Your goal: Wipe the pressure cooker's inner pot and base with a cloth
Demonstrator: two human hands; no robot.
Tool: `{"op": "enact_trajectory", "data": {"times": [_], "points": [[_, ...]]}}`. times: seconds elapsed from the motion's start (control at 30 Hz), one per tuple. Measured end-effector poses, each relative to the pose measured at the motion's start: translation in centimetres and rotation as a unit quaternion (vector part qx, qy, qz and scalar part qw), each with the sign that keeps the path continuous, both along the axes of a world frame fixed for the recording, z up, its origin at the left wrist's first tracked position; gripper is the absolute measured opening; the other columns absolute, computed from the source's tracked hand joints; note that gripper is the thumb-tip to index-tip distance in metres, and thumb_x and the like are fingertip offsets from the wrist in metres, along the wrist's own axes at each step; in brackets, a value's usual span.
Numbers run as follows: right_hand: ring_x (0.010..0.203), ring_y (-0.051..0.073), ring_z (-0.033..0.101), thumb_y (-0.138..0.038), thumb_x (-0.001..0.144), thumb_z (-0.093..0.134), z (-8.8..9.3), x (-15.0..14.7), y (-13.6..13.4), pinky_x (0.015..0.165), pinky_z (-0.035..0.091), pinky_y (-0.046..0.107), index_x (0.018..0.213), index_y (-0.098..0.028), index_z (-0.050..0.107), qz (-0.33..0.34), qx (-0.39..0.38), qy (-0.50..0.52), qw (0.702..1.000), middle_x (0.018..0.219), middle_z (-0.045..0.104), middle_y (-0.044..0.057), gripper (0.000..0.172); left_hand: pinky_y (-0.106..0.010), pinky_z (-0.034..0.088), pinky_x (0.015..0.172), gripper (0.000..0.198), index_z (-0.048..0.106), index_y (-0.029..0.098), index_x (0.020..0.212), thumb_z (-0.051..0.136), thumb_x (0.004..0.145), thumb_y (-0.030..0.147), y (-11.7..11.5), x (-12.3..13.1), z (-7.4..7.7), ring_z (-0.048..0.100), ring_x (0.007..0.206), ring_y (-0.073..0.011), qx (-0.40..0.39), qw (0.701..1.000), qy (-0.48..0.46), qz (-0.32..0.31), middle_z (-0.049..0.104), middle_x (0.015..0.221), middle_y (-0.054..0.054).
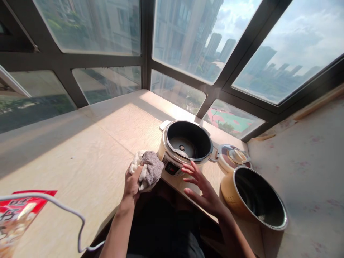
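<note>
Bunched up in my left hand (134,182) is a grey and white cloth (151,168), held just left of an electric pressure cooker (166,154). The cooker stands lidless on the ledge, its dark inside bare down to a round heating plate. My right hand (200,188) hovers at the cooker's front right with fingers spread and nothing in them. To the right, the inner pot (232,190), golden outside and dark inside, rests tilted with its mouth toward me. Behind the pot is the cooker's lid (238,156), with a pale handle.
The pale stone ledge (102,154) runs along the windows. A red food packet (25,218) lies at the left, with a white cord (64,209) crossing over it. On the right a patterned wall (303,161) rises close beside the inner pot.
</note>
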State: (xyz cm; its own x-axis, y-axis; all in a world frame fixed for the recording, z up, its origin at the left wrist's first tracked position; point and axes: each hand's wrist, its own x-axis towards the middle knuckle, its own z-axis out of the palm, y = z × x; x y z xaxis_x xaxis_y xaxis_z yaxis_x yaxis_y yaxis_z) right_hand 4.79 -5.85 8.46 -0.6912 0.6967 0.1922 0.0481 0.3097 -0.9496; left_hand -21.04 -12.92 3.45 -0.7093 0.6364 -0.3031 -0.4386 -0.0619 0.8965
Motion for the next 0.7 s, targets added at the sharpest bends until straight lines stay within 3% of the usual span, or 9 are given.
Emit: {"op": "enact_trajectory", "data": {"times": [0.1, 0.13, 0.2, 0.27, 0.33, 0.47, 0.6, 0.7], "points": [[0.134, 0.029, 0.058, -0.033, 0.093, 0.07, 0.2, 2.6, 3.1, 0.101, 0.056, 0.052, 0.154, -0.035, 0.042, -0.175, 0.025, 0.069, 0.982, 0.146, 0.059, 0.012, 0.068, -0.035, 0.059, 0.076, 0.053, 0.067, 0.017, 0.117, 0.07, 0.072, 0.044, 2.8, -2.1, -1.4, 0.07, 0.088, -0.0234, -0.002, 0.992, -0.004, 0.129, 0.072, 0.094, -0.006], [0.133, 0.03, 0.059, -0.036, 0.09, 0.072, 0.0, 3.3, 4.4, 0.104, 0.054, 0.053, 0.151, -0.032, 0.046, -0.24, 0.047, 0.072, 0.967, 0.144, 0.06, 0.013, 0.067, -0.034, 0.059, 0.077, 0.054, 0.065, 0.017, 0.122, 0.066, 0.076, 0.045, 4.0, -2.4, -2.0, 0.07, 0.09, -0.0232, -0.006, 0.99, 0.002, 0.144, 0.072, 0.097, -0.007], [0.136, 0.032, 0.055, -0.045, 0.084, 0.077, -0.7, 4.4, 6.9, 0.112, 0.046, 0.057, 0.147, -0.024, 0.05, -0.347, 0.085, 0.048, 0.933, 0.148, 0.056, 0.016, 0.072, -0.035, 0.059, 0.077, 0.058, 0.06, 0.017, 0.132, 0.056, 0.084, 0.049, 6.7, -2.6, -3.0, 0.07, 0.091, -0.0227, -0.019, 0.991, 0.015, 0.135, 0.071, 0.102, -0.009], [0.139, 0.036, 0.051, -0.055, 0.078, 0.078, -1.5, 4.8, 9.5, 0.116, 0.038, 0.06, 0.146, -0.02, 0.05, -0.407, 0.093, -0.007, 0.909, 0.155, 0.048, 0.019, 0.082, -0.035, 0.059, 0.079, 0.061, 0.057, 0.016, 0.138, 0.051, 0.089, 0.052, 9.4, -2.3, -3.9, 0.071, 0.093, -0.0225, -0.02, 0.993, 0.034, 0.113, 0.071, 0.104, -0.01], [0.141, 0.038, 0.048, -0.061, 0.075, 0.076, -2.2, 4.6, 11.8, 0.117, 0.036, 0.059, 0.145, -0.017, 0.052, -0.427, 0.07, -0.051, 0.9, 0.156, 0.048, 0.02, 0.086, -0.035, 0.058, 0.084, 0.059, 0.058, 0.017, 0.138, 0.053, 0.089, 0.05, 11.8, -1.9, -4.6, 0.071, 0.097, -0.023, -0.033, 0.99, 0.073, 0.117, 0.072, 0.103, -0.009], [0.128, 0.036, 0.058, -0.064, 0.075, 0.073, -2.8, 3.2, 14.5, 0.111, 0.043, 0.055, 0.131, -0.017, 0.065, -0.395, 0.048, -0.083, 0.914, 0.133, 0.068, 0.016, 0.074, -0.036, 0.055, 0.094, 0.049, 0.062, 0.016, 0.134, 0.053, 0.093, 0.042, 15.6, -2.5, -5.3, 0.069, 0.109, -0.0241, -0.037, 0.988, 0.095, 0.116, 0.072, 0.111, -0.011], [0.117, 0.034, 0.063, -0.058, 0.076, 0.069, -2.9, 1.8, 14.6, 0.107, 0.045, 0.054, 0.123, -0.014, 0.07, -0.435, 0.096, -0.064, 0.893, 0.122, 0.072, 0.015, 0.065, -0.038, 0.049, 0.106, 0.035, 0.069, 0.016, 0.12, 0.06, 0.091, 0.033, 19.0, -3.9, -5.7, 0.063, 0.121, -0.025, -0.023, 0.991, 0.11, 0.068, 0.069, 0.125, -0.014], [0.115, 0.033, 0.064, -0.054, 0.076, 0.068, -3.0, 0.9, 14.0, 0.105, 0.046, 0.052, 0.12, -0.011, 0.071, -0.482, 0.099, -0.04, 0.87, 0.121, 0.072, 0.017, 0.061, -0.043, 0.048, 0.109, 0.032, 0.07, 0.013, 0.116, 0.065, 0.088, 0.028, 21.7, -4.3, -6.0, 0.062, 0.121, -0.0279, -0.025, 0.994, 0.104, 0.024, 0.07, 0.123, -0.016]]}}
